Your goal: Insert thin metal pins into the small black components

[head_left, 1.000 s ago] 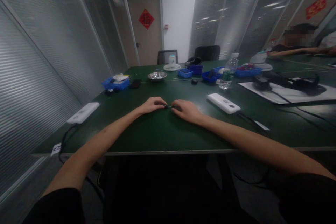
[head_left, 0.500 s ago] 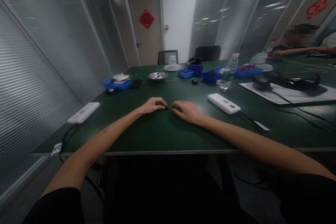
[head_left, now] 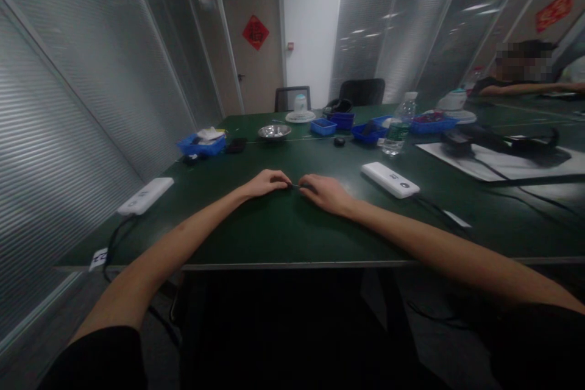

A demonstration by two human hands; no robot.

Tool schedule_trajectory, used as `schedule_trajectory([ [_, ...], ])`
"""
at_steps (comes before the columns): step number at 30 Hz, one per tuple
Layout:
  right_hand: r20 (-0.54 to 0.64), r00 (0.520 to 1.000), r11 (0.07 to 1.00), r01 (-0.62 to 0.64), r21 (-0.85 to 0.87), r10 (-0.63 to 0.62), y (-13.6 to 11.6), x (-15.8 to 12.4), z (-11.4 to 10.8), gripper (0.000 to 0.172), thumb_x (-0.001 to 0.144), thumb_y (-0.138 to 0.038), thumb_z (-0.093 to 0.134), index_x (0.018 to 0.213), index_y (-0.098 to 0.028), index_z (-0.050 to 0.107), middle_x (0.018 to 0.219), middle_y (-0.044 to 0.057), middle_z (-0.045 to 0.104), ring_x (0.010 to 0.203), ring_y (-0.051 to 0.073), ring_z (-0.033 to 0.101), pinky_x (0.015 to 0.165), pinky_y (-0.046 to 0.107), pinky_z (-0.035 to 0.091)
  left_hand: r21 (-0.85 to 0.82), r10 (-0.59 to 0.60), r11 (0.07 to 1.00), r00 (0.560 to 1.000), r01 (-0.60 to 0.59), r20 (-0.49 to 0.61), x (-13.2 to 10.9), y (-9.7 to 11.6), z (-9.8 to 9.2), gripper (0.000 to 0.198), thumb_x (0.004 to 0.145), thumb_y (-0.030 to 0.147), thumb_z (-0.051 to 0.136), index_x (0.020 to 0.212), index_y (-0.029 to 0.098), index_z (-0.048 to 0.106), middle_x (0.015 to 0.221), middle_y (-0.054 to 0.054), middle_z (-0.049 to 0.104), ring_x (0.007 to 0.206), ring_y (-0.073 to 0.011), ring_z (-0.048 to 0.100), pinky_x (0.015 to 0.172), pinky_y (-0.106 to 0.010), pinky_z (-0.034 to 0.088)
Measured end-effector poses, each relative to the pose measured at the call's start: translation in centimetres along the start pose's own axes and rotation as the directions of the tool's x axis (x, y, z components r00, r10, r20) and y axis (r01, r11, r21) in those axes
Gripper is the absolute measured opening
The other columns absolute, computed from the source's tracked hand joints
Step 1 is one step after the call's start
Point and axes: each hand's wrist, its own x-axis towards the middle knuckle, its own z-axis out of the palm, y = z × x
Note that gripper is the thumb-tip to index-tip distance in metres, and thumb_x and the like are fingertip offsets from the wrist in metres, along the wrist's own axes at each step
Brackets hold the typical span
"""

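My left hand (head_left: 269, 183) rests low over the green table (head_left: 256, 237), its thumb and fingers pinched round a small dark piece. Facing it, my right hand (head_left: 325, 194) has its fingers curled round something dark and slim that the fingers mostly hide. Between the two sets of fingertips runs a short thin rod (head_left: 295, 186), greyish in colour. Whether the rod and the dark piece are joined I cannot tell; they are too small and blurred.
White power banks with cables lie left (head_left: 145, 196) and right (head_left: 390, 180). Further back are a metal bowl (head_left: 274, 132), a black mouse (head_left: 339, 142), a water bottle (head_left: 395, 134) and blue trays (head_left: 201, 145). A person (head_left: 512, 85) sits at the far right.
Both hands stay in nearly the same place. The dark piece at the left fingertips shows slightly less than before.
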Motion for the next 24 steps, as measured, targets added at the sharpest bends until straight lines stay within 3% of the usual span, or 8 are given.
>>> schedule_trajectory([
  [5,0.006,1.0,1.0,0.016,0.001,-0.016,0.0,0.0,0.1,0.027,0.106,-0.038,0.05,0.125,-0.023,0.061,0.117,0.01,0.07,0.097,0.024,0.067,0.083,0.034,0.048,0.058,0.04,0.998,0.998,-0.037,-0.048,0.1,0.0,0.1,0.025,0.089,0.032,0.075,0.108,0.015,0.076,0.107,-0.009,0.073,0.094,-0.0206,0.067,0.086,-0.034,0.051],
  [11,-0.008,1.0,1.0,0.012,0.015,-0.012,0.1,0.0,0.1,0.027,0.107,-0.039,0.048,0.125,-0.023,0.06,0.118,0.009,0.07,0.099,0.024,0.067,0.083,0.033,0.048,0.019,0.006,1.0,1.0,-0.006,0.002,0.0,0.2,0.2,0.027,0.095,0.034,0.069,0.114,0.016,0.074,0.11,-0.009,0.074,0.103,-0.022,0.067,0.094,-0.036,0.05],
  [15,0.028,0.999,1.0,0.024,-0.006,-0.024,0.0,0.0,0.0,0.027,0.107,-0.039,0.049,0.125,-0.023,0.06,0.117,0.009,0.07,0.098,0.023,0.067,0.082,0.033,0.047,0.106,0.07,0.992,0.996,-0.064,-0.052,0.0,0.3,0.3,0.022,0.091,0.029,0.073,0.108,0.015,0.075,0.108,-0.009,0.071,0.096,-0.0208,0.066,0.087,-0.035,0.051],
  [18,0.022,1.0,1.0,0.013,0.006,-0.013,-0.1,0.0,-0.2,0.027,0.107,-0.039,0.047,0.125,-0.023,0.06,0.118,0.009,0.07,0.098,0.023,0.067,0.083,0.033,0.047,0.1,0.048,0.994,0.998,-0.043,-0.051,0.0,0.7,0.4,0.023,0.092,0.03,0.072,0.109,0.016,0.075,0.108,-0.009,0.072,0.096,-0.0212,0.066,0.088,-0.035,0.05],
  [24,0.041,0.999,1.0,0.013,0.012,-0.014,-0.3,0.0,-0.1,0.028,0.106,-0.037,0.05,0.129,-0.024,0.059,0.123,0.009,0.07,0.104,0.024,0.068,0.086,0.034,0.048,0.073,0.071,0.995,0.997,-0.07,-0.011,0.4,1.7,1.8,0.027,0.089,0.036,0.077,0.105,0.015,0.075,0.105,-0.009,0.072,0.094,-0.0217,0.066,0.086,-0.034,0.05],
])
